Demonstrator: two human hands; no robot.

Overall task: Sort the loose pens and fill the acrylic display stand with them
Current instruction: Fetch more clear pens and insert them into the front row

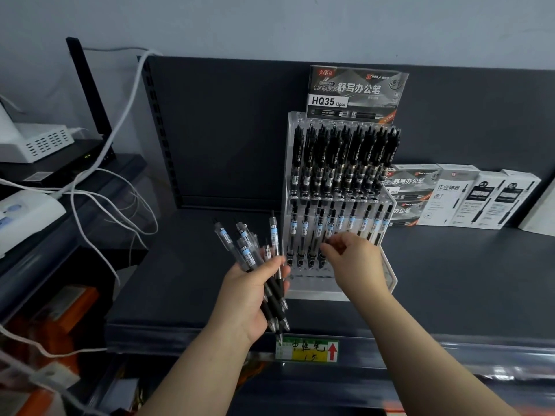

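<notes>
Nearest the camera, at the shelf's front lip: a green-and-yellow price label with handwritten characters and a red arrow. Just above it, left hand closed around a fanned bundle of loose pens, clear barrels with pale blue labels pointing up and away, black grips and metal tips pointing down past the palm toward the label. Beside it, right hand raised at the lower tier of the acrylic display stand, fingertips drawn together at the barrels of the pens there; cannot tell whether a pen is actually pinched or only touched. Stand set upright on the dark shelf, two tiers. Lower tier: a row of clear-barrelled pens matching the bundle, standing tilted in their holes, row filled across as far as visible, with the section behind the right hand hidden. Upper tier: closely packed black-clipped pens, no gap visible. Atop the stand, leaning on the back panel: a grey pen box marked HQ35 12pcs. Further back to the right, on the same shelf: stacked grey pen boxes just behind the stand, then white boxes standing side by side. Far left, off the shelf: white cables trailing over a black device and a white unit with vent slots.
</notes>
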